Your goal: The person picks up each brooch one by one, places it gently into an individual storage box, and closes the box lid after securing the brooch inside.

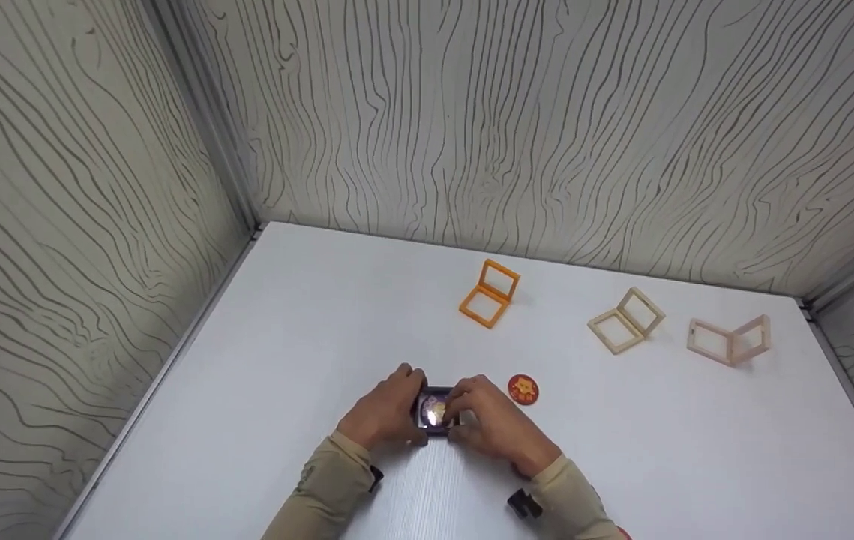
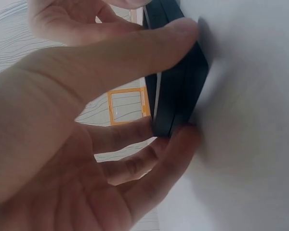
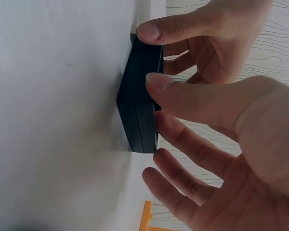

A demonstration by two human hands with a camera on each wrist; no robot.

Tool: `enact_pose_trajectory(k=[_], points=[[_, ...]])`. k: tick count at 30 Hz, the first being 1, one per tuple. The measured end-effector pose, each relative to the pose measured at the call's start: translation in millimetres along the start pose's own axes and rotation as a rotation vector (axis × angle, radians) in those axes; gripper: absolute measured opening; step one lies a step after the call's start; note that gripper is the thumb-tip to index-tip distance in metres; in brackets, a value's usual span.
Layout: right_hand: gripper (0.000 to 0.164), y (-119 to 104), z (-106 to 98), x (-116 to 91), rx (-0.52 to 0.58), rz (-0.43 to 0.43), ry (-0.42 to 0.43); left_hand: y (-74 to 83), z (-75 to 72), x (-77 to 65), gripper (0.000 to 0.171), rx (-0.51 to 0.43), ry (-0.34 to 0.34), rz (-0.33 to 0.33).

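Observation:
Between both hands lies a small dark blue hinged display frame, low on the white table, with a shiny picture-like face inside it. My left hand grips its left end, thumb along the near side and fingers at the far side. In the left wrist view, the frame looks folded, with a thin seam along its edge. My right hand holds the right end; its thumb presses the near upper edge and its index finger reaches over the top face. The other right fingers stay loosely bent beside the frame.
A red round disc with a yellow star lies just right of my right hand. Further back stand an orange hinged frame, a beige one and a pale pink one, all unfolded. Wood-patterned walls enclose the table.

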State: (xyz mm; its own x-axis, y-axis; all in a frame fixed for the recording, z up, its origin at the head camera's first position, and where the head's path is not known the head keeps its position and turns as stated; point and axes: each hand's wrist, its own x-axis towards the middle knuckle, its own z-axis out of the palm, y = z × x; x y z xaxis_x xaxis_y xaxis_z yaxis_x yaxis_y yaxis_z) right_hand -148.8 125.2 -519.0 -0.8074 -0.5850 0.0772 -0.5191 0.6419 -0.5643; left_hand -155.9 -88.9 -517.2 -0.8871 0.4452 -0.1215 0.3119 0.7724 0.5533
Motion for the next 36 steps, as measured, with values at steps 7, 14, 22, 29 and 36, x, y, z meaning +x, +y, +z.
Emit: enact_pose_trajectory(k=[7,14,22,29,36], points=[[0.017,1.6,-9.6,0.7,0.034,-0.032,0.032,1.5,-3.4,1.9,0.071,0.032,0.014,0.016],[0.01,12.8,-26.8,-15.7,0.087,-0.008,0.044,5.4,-0.5,8.1,0.071,0.04,0.022,0.01],[0.008,40.2,-48.5,-50.1,0.093,0.006,0.139,1.9,3.7,11.7,0.07,0.033,0.015,-0.008],[0.017,62.4,-73.0,-75.7,0.101,0.198,0.228,-0.6,-2.3,8.7,0.081,0.042,0.029,-0.003],[0.022,93.8,-87.8,-109.0,0.105,0.416,0.3,-6.9,-9.3,-2.1,0.084,-0.022,0.004,-0.014]])
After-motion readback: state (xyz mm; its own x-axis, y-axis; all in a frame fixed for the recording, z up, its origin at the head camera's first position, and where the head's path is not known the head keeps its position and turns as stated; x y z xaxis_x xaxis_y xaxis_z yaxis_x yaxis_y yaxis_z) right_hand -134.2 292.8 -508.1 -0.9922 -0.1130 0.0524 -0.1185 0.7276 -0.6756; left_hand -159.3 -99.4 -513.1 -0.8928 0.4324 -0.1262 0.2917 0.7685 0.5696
